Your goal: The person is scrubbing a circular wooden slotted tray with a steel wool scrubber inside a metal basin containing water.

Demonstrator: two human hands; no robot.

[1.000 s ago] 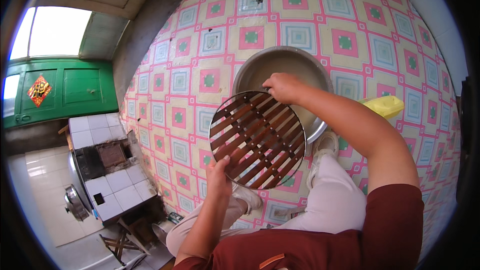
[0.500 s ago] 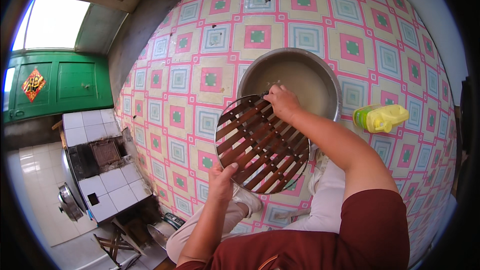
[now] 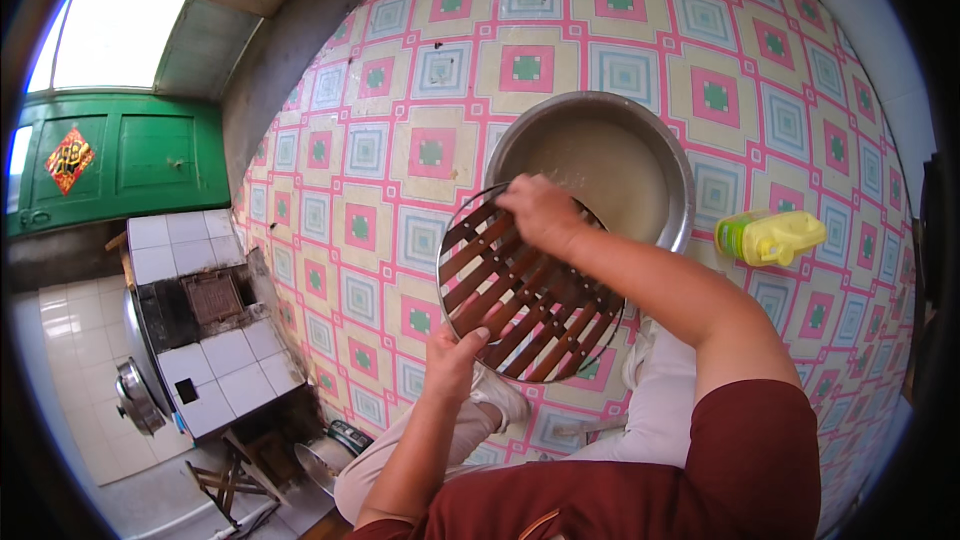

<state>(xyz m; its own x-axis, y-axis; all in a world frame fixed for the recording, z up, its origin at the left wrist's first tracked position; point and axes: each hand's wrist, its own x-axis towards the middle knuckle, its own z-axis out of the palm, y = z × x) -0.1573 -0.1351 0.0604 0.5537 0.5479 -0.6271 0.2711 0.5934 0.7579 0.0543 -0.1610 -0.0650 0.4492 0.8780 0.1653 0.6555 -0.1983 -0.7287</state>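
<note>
A round steamer rack [image 3: 535, 305] of dark brown slats in a thin metal hoop is held tilted over my legs. Its far edge meets the near rim of a wide metal basin [image 3: 683, 155] with cloudy water in it. My left hand [image 3: 455, 355] grips the rack's near-left edge, thumb on top of the slats. At the far-left part of the rack, my right hand [image 3: 543, 212] presses down with curled fingers. What those fingers hold, if anything, is hidden under the hand.
A yellow jug [image 3: 770, 238] with a green label lies right of the basin on the patterned floor [image 3: 430, 150]. To the left stand a white-tiled stove [image 3: 235, 370], a lidded metal pot [image 3: 138, 398], a small wooden stool [image 3: 235, 480] and a green door [image 3: 120, 165].
My right hand has shifted leftward along the rack's far edge, covering more slats. The left hand keeps its hold. The whole view has moved slightly.
</note>
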